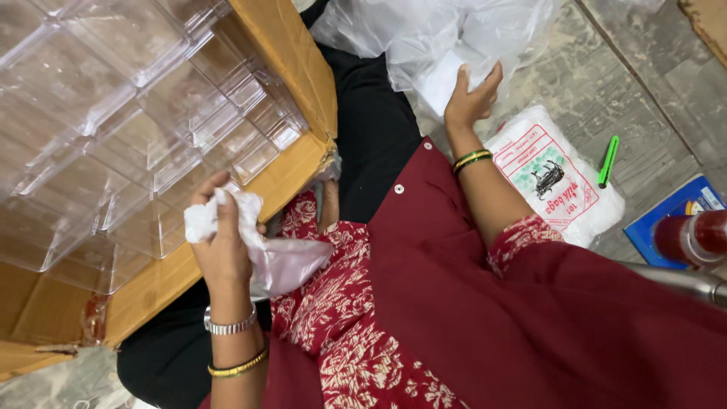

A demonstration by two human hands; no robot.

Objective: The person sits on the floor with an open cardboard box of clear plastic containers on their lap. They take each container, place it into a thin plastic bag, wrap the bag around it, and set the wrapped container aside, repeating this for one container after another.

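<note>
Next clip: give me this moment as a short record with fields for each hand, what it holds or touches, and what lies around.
Left hand: left hand raised, gripping a crumpled white cloth and a thin plastic bag
Right hand: right hand reaching into a heap of clear plastic bags, fingers on a white sheet inside
Box: cardboard box beside the left hand, full of clear plastic containers
Floor items: printed bag packet, green pen, blue book
Wrists: watch and bangle on the left, bangles on the right

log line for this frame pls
left hand: holds crumpled white wrap | right hand: reaching into plastic bags | nearby: cardboard box of clear containers
</note>
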